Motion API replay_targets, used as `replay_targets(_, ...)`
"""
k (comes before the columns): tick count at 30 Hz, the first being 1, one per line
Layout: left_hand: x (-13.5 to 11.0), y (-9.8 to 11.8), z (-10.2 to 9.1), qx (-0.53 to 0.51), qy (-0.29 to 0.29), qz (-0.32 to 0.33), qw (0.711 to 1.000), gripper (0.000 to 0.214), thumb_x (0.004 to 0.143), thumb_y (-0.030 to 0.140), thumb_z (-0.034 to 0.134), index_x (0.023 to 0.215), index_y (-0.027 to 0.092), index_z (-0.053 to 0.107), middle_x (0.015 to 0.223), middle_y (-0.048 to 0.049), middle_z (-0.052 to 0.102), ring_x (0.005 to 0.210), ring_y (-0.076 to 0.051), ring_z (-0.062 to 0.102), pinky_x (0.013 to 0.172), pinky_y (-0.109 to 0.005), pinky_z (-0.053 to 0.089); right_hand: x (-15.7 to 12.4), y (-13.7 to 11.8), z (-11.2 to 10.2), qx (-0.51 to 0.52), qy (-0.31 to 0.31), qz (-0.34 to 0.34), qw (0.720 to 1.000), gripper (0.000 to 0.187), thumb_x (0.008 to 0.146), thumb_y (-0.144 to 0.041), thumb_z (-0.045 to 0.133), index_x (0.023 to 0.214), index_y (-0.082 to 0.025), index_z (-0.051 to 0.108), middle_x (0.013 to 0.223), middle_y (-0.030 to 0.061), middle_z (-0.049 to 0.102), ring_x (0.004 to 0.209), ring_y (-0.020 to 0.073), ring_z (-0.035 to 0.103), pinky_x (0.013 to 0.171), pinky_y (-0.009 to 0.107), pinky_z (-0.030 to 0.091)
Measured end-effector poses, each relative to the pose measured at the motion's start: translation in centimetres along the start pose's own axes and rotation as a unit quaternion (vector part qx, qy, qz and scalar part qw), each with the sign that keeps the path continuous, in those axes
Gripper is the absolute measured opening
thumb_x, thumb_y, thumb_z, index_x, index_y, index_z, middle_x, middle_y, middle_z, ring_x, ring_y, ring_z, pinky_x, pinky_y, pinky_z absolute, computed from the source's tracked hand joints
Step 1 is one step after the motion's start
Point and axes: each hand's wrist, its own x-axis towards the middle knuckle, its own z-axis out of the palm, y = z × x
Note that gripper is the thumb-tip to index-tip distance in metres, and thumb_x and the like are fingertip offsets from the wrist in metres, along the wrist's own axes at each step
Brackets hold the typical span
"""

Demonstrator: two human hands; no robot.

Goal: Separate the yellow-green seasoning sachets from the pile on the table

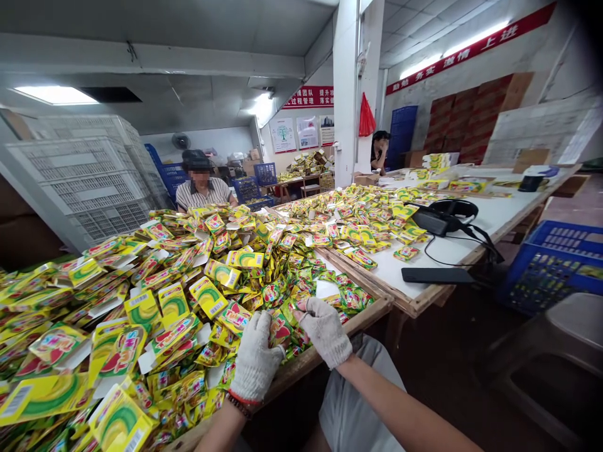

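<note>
My left hand (pixel 258 358), in a white knitted glove, is closed around a small yellow carton (pixel 280 329) with a red print. Close on its right, my right hand (pixel 326 331), gloved too, has thumb and fingers pinched together beside the carton. What sits in that pinch, if anything, is too small to make out. Under and around both hands lie small green and yellow sachets (pixel 351 296). A large heap of yellow printed cartons (pixel 207 298), several with open white flaps, spreads to the left and behind.
A wooden rim (pixel 372 314) edges the table. On the white tabletop (pixel 384 267) at right lie a black phone (pixel 436 275) and a black strapped device (pixel 438 218). A blue crate (pixel 556 263) and a grey stool (pixel 556 351) stand right. A person (pixel 205 182) sits across the heap; another (pixel 379 150) farther back.
</note>
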Motion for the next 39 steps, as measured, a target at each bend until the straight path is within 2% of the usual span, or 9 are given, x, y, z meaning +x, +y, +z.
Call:
replay_targets(8, -0.1, 0.4, -0.4, -0.022, 0.006, 0.011, 1.0, 0.049, 0.067, 0.018, 0.057, 0.114, 0.021, 0.043, 0.117, -0.009, 0.049, 0.115, -0.027, 0.047, 0.099, -0.043, 0.042, -0.6, -0.5, -0.3, 0.037, -0.012, 0.065, 0.997, 0.027, 0.077, -0.043, 0.053, 0.085, -0.018, 0.057, 0.038, -0.0061, 0.047, 0.032, 0.0112, 0.047, 0.036, 0.02, 0.029)
replay_targets(13, -0.4, 0.2, -0.3, -0.014, 0.013, 0.003, 1.0, 0.053, 0.063, 0.015, 0.057, 0.114, 0.021, 0.043, 0.117, -0.0091, 0.048, 0.116, -0.026, 0.046, 0.099, -0.041, 0.042, -1.1, -0.2, -0.5, -0.07, -0.066, -0.007, 0.995, 0.026, 0.077, -0.039, 0.054, 0.061, -0.019, 0.047, 0.048, -0.0038, 0.052, 0.037, 0.0091, 0.049, 0.04, 0.02, 0.033)
replay_targets(17, -0.6, 0.7, -0.2, 0.013, 0.01, 0.03, 0.999, 0.053, 0.061, 0.011, 0.053, 0.113, 0.017, 0.046, 0.116, -0.0116, 0.049, 0.116, -0.028, 0.045, 0.1, -0.041, 0.041, -0.9, 0.2, -0.7, -0.142, -0.011, -0.072, 0.987, 0.027, 0.079, -0.033, 0.049, 0.056, -0.019, 0.045, 0.052, -0.0015, 0.053, 0.045, 0.0093, 0.051, 0.048, 0.02, 0.037)
replay_targets(20, -0.6, 1.0, -0.4, 0.023, 0.004, 0.059, 0.998, 0.058, 0.058, 0.008, 0.051, 0.115, 0.019, 0.046, 0.116, -0.0102, 0.049, 0.116, -0.028, 0.044, 0.099, -0.041, 0.041, -1.1, 0.0, -0.9, -0.077, -0.136, 0.008, 0.988, 0.022, 0.078, -0.03, 0.045, 0.059, -0.019, 0.046, 0.04, -0.0045, 0.045, 0.036, 0.0099, 0.049, 0.04, 0.019, 0.033)
replay_targets(26, -0.4, 0.7, -0.6, 0.016, -0.026, 0.067, 0.997, 0.062, 0.057, 0.007, 0.051, 0.118, 0.02, 0.047, 0.117, -0.0096, 0.049, 0.112, -0.027, 0.046, 0.097, -0.042, 0.042, -2.2, -0.7, -2.0, 0.102, -0.358, 0.1, 0.923, 0.029, 0.077, -0.04, 0.053, 0.093, -0.016, 0.05, 0.05, -0.0029, 0.057, 0.043, 0.0121, 0.058, 0.041, 0.017, 0.04)
replay_targets(28, -0.3, 1.2, -1.0, -0.01, -0.045, 0.08, 0.996, 0.06, 0.057, 0.007, 0.053, 0.116, 0.02, 0.05, 0.114, -0.0098, 0.05, 0.11, -0.028, 0.047, 0.096, -0.043, 0.041, -2.2, -0.5, -1.9, 0.106, -0.391, 0.111, 0.907, 0.03, 0.076, -0.041, 0.056, 0.09, -0.016, 0.049, 0.049, -0.0032, 0.057, 0.04, 0.0106, 0.056, 0.04, 0.017, 0.04)
replay_targets(31, 0.1, 2.1, -2.2, -0.112, -0.041, 0.069, 0.99, 0.059, 0.063, 0.014, 0.061, 0.12, 0.021, 0.047, 0.117, -0.0096, 0.049, 0.112, -0.027, 0.047, 0.099, -0.043, 0.039, -1.9, 0.0, -1.3, 0.105, -0.348, 0.132, 0.922, 0.03, 0.075, -0.046, 0.056, 0.077, -0.017, 0.046, 0.04, -0.005, 0.053, 0.03, 0.0077, 0.045, 0.034, 0.016, 0.033)
replay_targets(34, 0.6, 2.6, -3.7, -0.267, -0.02, -0.062, 0.962, 0.062, 0.07, 0.03, 0.065, 0.126, 0.022, 0.039, 0.12, -0.0093, 0.05, 0.112, -0.024, 0.049, 0.097, -0.04, 0.041, -1.6, 0.5, -0.7, 0.161, -0.267, 0.13, 0.941, 0.034, 0.075, -0.051, 0.054, 0.074, -0.019, 0.04, 0.035, -0.0074, 0.048, 0.026, 0.0065, 0.035, 0.031, 0.015, 0.026)
replay_targets(39, 0.4, 2.2, -4.3, -0.48, -0.131, -0.23, 0.836, 0.042, 0.071, 0.04, 0.066, 0.103, 0.017, 0.051, 0.091, -0.0068, 0.066, 0.081, -0.019, 0.063, 0.071, -0.03, 0.05, -1.7, 0.7, 0.0, 0.1, -0.259, 0.107, 0.955, 0.028, 0.077, -0.046, 0.051, 0.075, -0.02, 0.042, 0.037, -0.0067, 0.05, 0.026, 0.008, 0.037, 0.032, 0.017, 0.028)
